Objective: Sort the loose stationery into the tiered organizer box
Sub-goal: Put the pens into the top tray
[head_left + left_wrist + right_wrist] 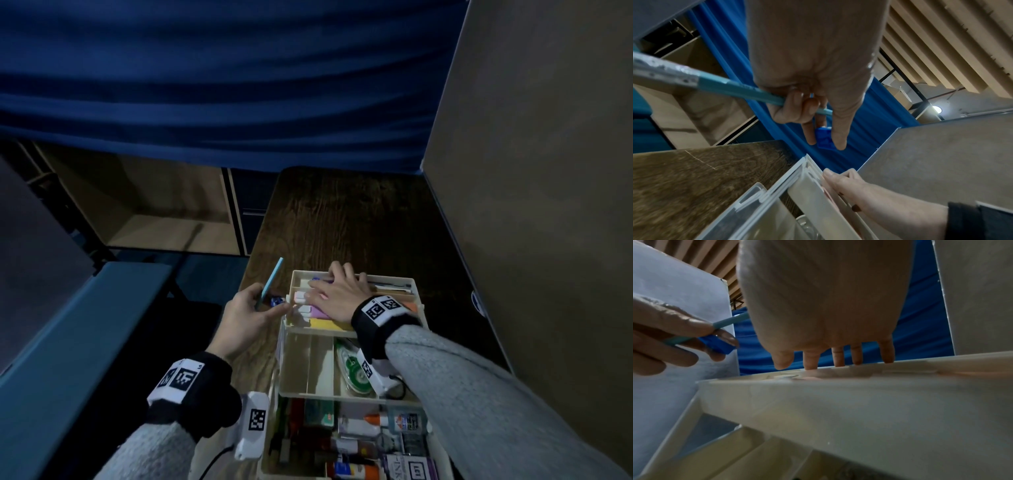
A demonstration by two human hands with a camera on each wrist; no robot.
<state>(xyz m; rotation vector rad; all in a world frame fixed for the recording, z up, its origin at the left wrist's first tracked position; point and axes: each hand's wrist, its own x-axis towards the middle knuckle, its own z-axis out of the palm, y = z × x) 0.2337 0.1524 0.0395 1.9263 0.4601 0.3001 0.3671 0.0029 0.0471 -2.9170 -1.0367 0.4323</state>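
The cream tiered organizer box [325, 395] stands open in three stepped tiers on the dark wooden table [342, 219]. My right hand [337, 291] lies flat on the top tier, fingers spread over its contents [828, 353]. Just left of that tier, my left hand [270, 303] grips a light-blue pen [272, 282] that points up and away. The same hand [818, 121] pinches a small blue piece [824, 138] between its fingertips. The wrist views show the pen [729, 320] and the blue piece [719, 344] clear of the box wall.
The top tier holds white-capped items [301, 298] and pink and yellow pads [322, 323]. A correction tape [352, 366] lies in the middle tier, glue bottles [376, 421] in the bottom. A grey panel [531, 171] stands right, a blue curtain [239, 85] behind.
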